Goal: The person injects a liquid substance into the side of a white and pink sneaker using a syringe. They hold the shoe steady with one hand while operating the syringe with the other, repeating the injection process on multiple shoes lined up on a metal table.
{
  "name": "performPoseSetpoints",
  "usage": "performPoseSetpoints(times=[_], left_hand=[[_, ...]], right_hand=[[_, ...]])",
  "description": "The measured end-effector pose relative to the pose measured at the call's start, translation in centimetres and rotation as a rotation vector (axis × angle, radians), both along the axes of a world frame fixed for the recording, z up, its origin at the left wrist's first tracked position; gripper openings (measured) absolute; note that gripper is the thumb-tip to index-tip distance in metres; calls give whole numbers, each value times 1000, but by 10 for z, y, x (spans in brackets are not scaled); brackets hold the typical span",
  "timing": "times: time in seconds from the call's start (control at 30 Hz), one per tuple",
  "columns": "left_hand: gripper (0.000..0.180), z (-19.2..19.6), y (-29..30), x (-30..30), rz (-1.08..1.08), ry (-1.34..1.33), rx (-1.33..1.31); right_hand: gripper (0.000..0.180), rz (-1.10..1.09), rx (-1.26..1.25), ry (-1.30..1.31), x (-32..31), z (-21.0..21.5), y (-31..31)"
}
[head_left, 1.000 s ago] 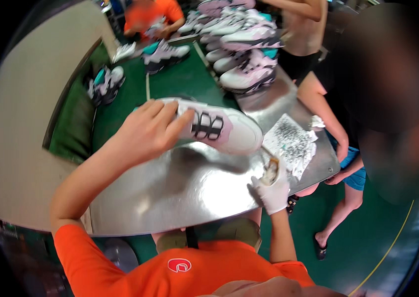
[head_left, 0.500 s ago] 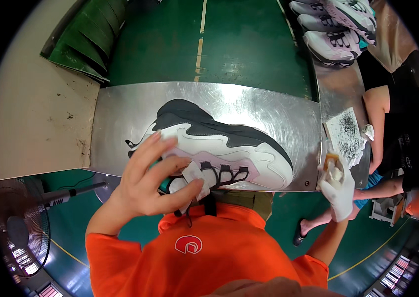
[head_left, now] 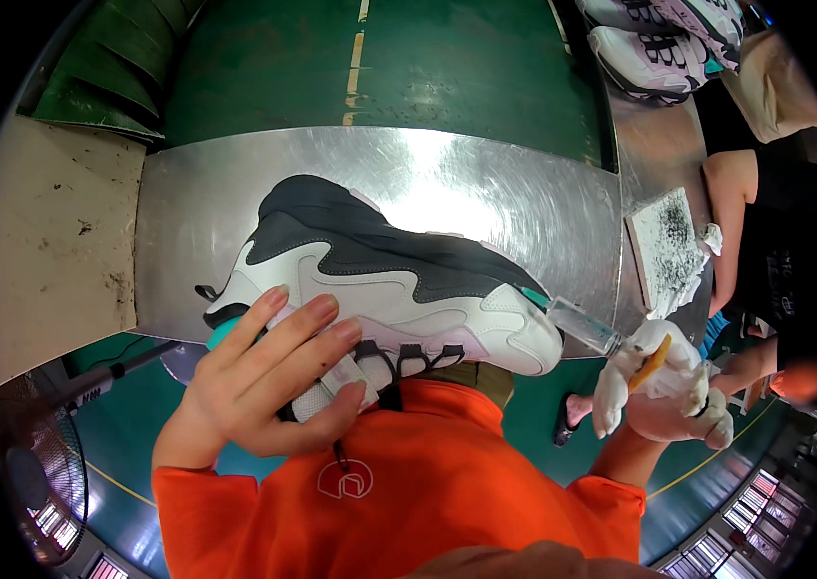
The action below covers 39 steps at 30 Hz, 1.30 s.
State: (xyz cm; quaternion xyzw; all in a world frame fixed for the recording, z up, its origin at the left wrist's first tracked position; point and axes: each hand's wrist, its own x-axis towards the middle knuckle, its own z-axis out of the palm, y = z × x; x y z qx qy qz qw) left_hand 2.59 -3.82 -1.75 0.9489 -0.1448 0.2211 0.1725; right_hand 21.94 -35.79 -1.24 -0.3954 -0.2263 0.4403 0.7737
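A white, dark grey and pale pink sneaker (head_left: pixel 384 280) lies on its side across the near edge of a shiny metal table (head_left: pixel 485 183), toe to the right. My left hand (head_left: pixel 268 376) grips its tongue and laces, bare fingers spread over the upper. My right hand (head_left: pixel 664 396), in a white glove, holds a small clear bottle (head_left: pixel 584 326) whose tip touches the sneaker's toe, with an orange strip tucked in the same fist.
A stained white pad (head_left: pixel 669 246) lies at the table's right end. More sneakers (head_left: pixel 654 43) sit at the top right. Another person's arm (head_left: pixel 732 217) rests by the pad. A fan (head_left: pixel 27 482) stands at the lower left on the green floor.
The sneaker has been drawn from the middle of the table to its near edge and turned on its side. My gloved right hand has brought the bottle up to the toe.
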Motion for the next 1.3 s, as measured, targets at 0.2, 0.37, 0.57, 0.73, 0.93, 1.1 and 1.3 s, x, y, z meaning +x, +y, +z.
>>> performPoseSetpoints(times=[0.2,0.37,0.57,0.73,0.93,1.1,1.3], left_hand=[[14,-5,0,-1,17,-33,17],[28,-3,1,-2,-5,-27,24],[15,0,-3,-1,41,6,23],[14,3,-4,0,35,57,23],[13,-2,-5,-3,-6,0,95],[18,-1,-8,-3,-17,3,121],[28,-6,-24,-14,26,-39,185]], right_hand=[[108,13,4,21,-1,-1,-1],[108,28,-7,40,-2,-4,0],[108,24,-48,53,-3,-5,-3],[109,2,-103,69,-6,-2,-8],[108,-16,-106,93,-5,-8,-17],[109,19,-67,63,-2,-10,-18],[110,15,73,57,-3,-31,-29]])
